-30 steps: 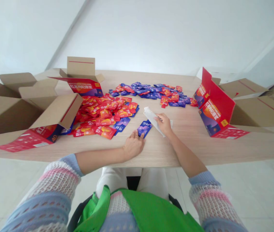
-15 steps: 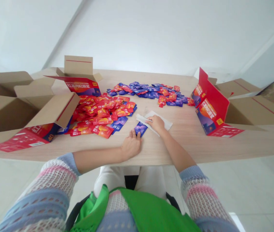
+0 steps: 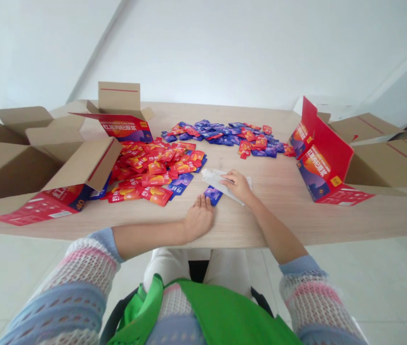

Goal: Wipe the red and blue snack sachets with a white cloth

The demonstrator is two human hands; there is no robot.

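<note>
- Wood table (image 3: 278, 218), pale-topped, its near edge running across in front of me; one purple sachet (image 3: 212, 195) lies flat near the middle of that edge.
- My left hand (image 3: 198, 221) rests palm down between the near edge and the sachet, fingers stretched out, tips at its left side; I cannot tell how firmly they press.
- My right hand (image 3: 240, 186), apart from the left, pinches a crumpled white cloth (image 3: 223, 182), perhaps tissue, which lies over the sachet's far end.
- The sachet could skid or twist, I judge, if the cloth drags on it, because my left fingertips have only its border.
- The cloth, loose and bunched, could fold further over the sachet and hide more of it from me.
- A heap of red sachets (image 3: 149, 167) spreads left of my hands; if my left forearm (image 3: 149, 239) swings, it might sweep some over the near edge.
- A mixed row of sachets (image 3: 221, 136) lies toward the far edge; a careless push could mingle others with it.
- Open cartons flank me: left carton (image 3: 45, 206), right carton (image 3: 318, 170). A sleeve catching a flap might shift one.
</note>
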